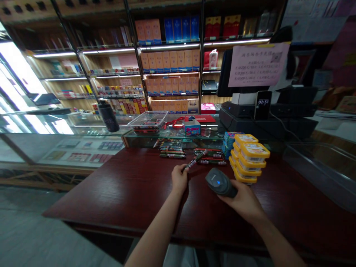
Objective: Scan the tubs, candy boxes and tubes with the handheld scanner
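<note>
Left hand grips slim packet; clear tub holds similar packets.

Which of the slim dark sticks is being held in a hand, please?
The stick in the left hand, slanting up and rightward in the picture; those in the left pile and right pile are held by neither hand.

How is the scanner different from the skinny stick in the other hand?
The scanner is chunky; the stick is thin. The scanner shows a blue light; the stick shows none. The right hand grips the scanner; the left hand pinches the stick. Both are held.
</note>
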`<state>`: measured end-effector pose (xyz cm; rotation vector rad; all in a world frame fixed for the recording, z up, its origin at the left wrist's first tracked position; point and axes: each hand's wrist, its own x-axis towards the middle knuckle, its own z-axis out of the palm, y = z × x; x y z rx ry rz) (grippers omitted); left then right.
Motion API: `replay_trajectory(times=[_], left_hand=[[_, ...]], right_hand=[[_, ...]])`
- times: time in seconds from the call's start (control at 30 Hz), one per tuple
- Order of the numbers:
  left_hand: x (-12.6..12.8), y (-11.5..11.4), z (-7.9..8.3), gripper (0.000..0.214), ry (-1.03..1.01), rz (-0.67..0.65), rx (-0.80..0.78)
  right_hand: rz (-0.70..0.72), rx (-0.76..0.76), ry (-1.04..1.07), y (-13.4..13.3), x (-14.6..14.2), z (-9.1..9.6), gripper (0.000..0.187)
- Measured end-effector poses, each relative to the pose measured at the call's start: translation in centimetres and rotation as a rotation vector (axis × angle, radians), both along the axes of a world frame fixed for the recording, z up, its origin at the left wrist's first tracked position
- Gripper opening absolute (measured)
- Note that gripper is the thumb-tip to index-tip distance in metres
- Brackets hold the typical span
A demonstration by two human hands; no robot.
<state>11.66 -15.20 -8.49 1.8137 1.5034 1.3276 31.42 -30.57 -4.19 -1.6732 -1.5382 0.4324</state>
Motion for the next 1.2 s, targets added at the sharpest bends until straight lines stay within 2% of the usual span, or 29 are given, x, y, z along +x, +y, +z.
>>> replay_trajectory(times=[0.1,0.17,0.37,0.7,0.93,1.1,1.2], left_hand=[[0.1,0.0,0.1,0.022,0.001,0.012,-0.014],[0.1,-0.1,0.2,0.023,0.031,0.023,-0.014],[0.1,-0.2,0.5,0.023,0.081,0.023,0.008],[0.1,-0.1,0.4,0.024,0.050,0.034,0.000],[0.0,0.0,0.2,0.021,0.017,0.013,0.019],[0.1,0.2,-0.2,0.022,-0.049,0.018,-0.007],[0.0,0.3,-0.2,0.022,-0.068,0.021,0.005]], right_hand=[[0.053,-0.005,0.181,-0.3,-0.7,0.3,0.033],[0.072,-0.012,0.219,-0.6,-1.0,0.6,0.034],[0.099,0.029,0.180,-1.4,-1.2,1.4,0.034],[0.073,0.035,0.131,-1.0,-1.0,0.9,0.034],[0.079,0.065,0.171,-1.4,-1.1,0.2,0.032],[0.060,0.060,0.074,-2.1,-1.0,0.5,0.032],[-0.051,0.011,-0.154,-1.7,-0.9,1.0,0.024]])
